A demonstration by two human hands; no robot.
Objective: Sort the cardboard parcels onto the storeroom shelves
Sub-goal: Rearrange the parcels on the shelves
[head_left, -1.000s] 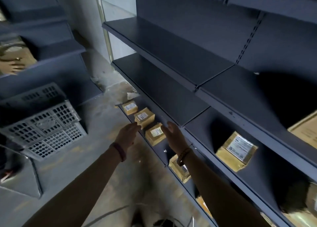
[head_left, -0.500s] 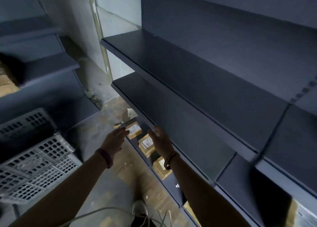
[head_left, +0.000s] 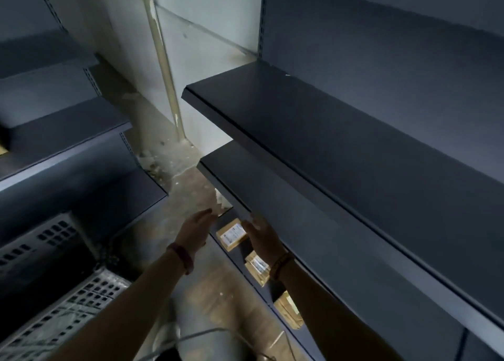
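Observation:
Three small cardboard parcels with white labels lie in a row on the lowest dark shelf [head_left: 240, 262] at the right. The far parcel [head_left: 231, 235] shows between my hands. A second parcel [head_left: 257, 269] lies partly under my right wrist, and a third parcel [head_left: 289, 310] sits nearer me, under my right forearm. My left hand [head_left: 197, 229] hovers left of the far parcel with fingers straight, holding nothing. My right hand [head_left: 261, 236] reaches with relaxed fingers just right of that parcel, at the front edge of the shelf above; whether it touches anything I cannot tell.
Dark metal shelves [head_left: 341, 147] rise in tiers on the right. More dark shelving [head_left: 62, 131] stands at the left. A grey perforated plastic crate [head_left: 54, 300] sits at lower left. Concrete floor [head_left: 174, 197] runs between, with a pale pipe [head_left: 163, 60] on the back wall.
My view has swung left and up along the shelving. Both hands have moved toward the far end of the parcel row, from the near parcel to the far one. Neither took hold of anything.

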